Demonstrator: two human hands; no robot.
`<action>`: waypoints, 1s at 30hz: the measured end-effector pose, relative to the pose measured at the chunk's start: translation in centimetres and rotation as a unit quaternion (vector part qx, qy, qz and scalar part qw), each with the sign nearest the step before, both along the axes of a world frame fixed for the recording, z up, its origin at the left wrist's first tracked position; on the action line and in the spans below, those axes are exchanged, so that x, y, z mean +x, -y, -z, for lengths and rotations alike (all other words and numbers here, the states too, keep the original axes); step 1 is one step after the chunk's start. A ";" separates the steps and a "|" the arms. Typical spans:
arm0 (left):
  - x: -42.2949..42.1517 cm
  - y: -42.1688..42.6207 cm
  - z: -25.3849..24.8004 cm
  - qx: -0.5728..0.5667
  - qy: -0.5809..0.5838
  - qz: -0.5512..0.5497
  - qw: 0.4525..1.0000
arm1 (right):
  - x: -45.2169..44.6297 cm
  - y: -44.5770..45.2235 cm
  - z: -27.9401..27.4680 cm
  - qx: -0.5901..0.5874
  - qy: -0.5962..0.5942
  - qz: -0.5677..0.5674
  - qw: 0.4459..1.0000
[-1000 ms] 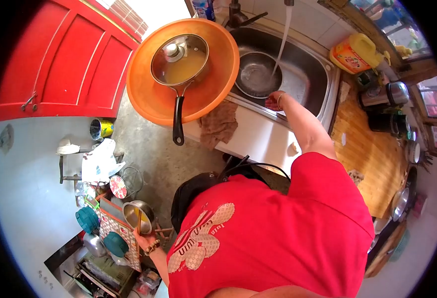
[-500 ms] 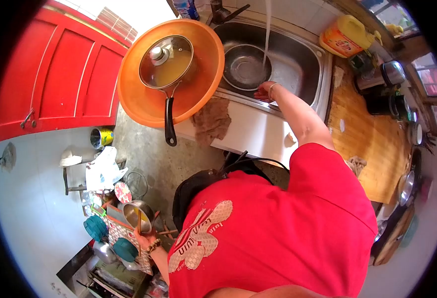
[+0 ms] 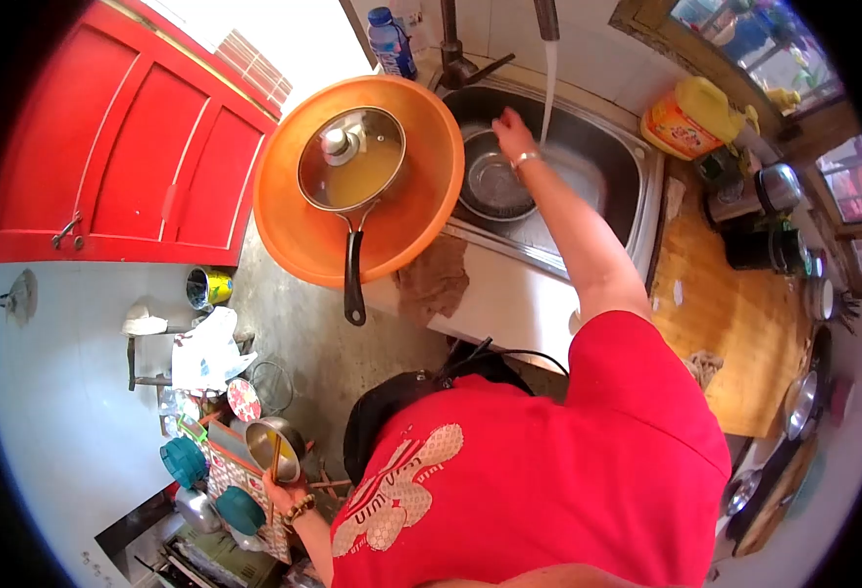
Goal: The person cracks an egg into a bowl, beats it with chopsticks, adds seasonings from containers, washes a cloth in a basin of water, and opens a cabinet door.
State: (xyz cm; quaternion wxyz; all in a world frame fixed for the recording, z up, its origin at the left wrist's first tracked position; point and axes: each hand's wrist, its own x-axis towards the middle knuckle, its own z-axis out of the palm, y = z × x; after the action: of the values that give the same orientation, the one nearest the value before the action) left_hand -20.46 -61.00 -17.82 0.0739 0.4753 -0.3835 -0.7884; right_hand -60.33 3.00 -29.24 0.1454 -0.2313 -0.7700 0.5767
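My right hand (image 3: 512, 133) reaches over the sink (image 3: 588, 257), above a round metal basin (image 3: 497, 188) that lies in it. Its fingers look loosely bent and apart, with nothing seen in them. Beside the hand, water (image 3: 549, 93) runs from the spout (image 3: 545, 20); the tap lever (image 3: 491, 69) is a short way beyond the fingertips. Low at the left, my left hand (image 3: 282, 493) grips a metal bowl (image 3: 292, 446) with something yellow inside. A pair of chopsticks (image 3: 276, 454) stands at the bowl, against the same hand.
Left of the sink, an orange basin (image 3: 431, 211) carries a glass-lidded pan (image 3: 352, 167), its black handle (image 3: 353, 279) jutting over the rim. A brown cloth (image 3: 436, 279) hangs near it. A yellow jug (image 3: 690, 118) and a flask (image 3: 769, 191) stand right, by the wooden counter (image 3: 715, 314).
My right hand has moved up from the sink's near edge to above the metal basin, towards the tap. The view has shifted. My left hand still holds the bowl.
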 end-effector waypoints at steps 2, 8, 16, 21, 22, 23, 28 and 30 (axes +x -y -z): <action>0.3 -0.2 0.4 0.003 -0.013 -0.039 0.999 | -5.5 -0.8 -0.6 0.004 -0.067 0.067 0.995; 2.2 -1.1 -0.4 -0.032 -0.004 -0.028 0.999 | -12.3 -0.3 -6.4 0.067 0.009 0.101 0.993; 3.5 -1.8 1.0 -0.033 0.018 -0.082 0.996 | -3.3 1.9 -9.1 0.088 -0.103 0.002 0.991; 3.3 -1.7 1.4 -0.003 -0.014 -0.114 0.993 | 10.6 16.1 -15.6 -0.390 0.067 -0.221 0.892; 3.0 -1.8 1.4 -0.007 -0.016 -0.127 0.992 | 11.3 18.0 -15.0 -0.458 0.128 -0.190 0.859; 3.1 -1.7 1.7 -0.003 -0.019 -0.129 0.992 | 11.1 19.2 -14.7 -0.454 0.126 -0.192 0.861; 4.0 -0.6 2.6 -0.006 -0.049 -0.101 0.994 | 7.4 23.4 -11.3 -0.534 0.161 -0.165 0.813; 4.9 -0.7 2.7 0.012 -0.054 -0.122 0.991 | 6.4 24.7 -11.6 -0.519 0.194 -0.130 0.822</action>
State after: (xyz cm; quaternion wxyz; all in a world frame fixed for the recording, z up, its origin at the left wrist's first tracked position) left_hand -15.59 -60.33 -20.49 0.1842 0.4765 -0.3084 -0.8024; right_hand -53.89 -21.68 -17.67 -0.2243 -0.2774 -0.3921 0.8479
